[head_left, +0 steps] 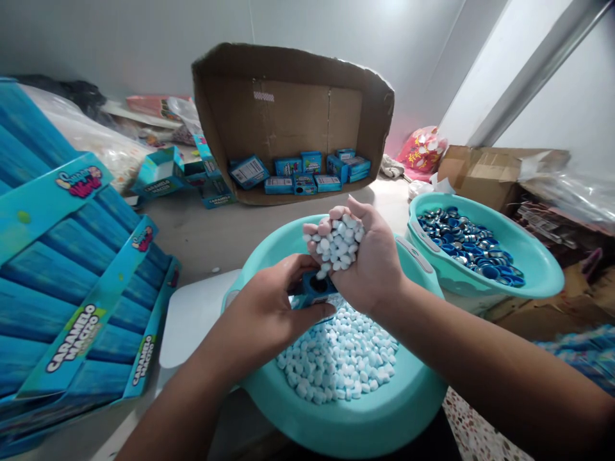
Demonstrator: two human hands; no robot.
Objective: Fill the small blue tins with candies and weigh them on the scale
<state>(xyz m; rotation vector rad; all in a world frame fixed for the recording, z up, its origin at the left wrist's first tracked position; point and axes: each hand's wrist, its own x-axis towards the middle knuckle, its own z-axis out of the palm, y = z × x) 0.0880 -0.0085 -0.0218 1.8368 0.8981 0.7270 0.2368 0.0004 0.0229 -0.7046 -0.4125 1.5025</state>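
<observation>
My right hand (pixel 369 269) is cupped palm-up over a teal basin (pixel 346 422), holding a heap of small white and pale-blue candies (pixel 339 243). Just below it my left hand (pixel 269 307) grips a small blue box (pixel 317 289), its open top under the falling candies. The basin holds many more of the same candies (pixel 336 358).
A second teal basin (pixel 538 282) at right holds blue and silver caps. A cardboard box on its side (pixel 288 115) behind holds several small blue boxes. Blue "Caramelo Macizo" cartons (pixel 72 288) are stacked at left. Cardboard and plastic bags lie at far right.
</observation>
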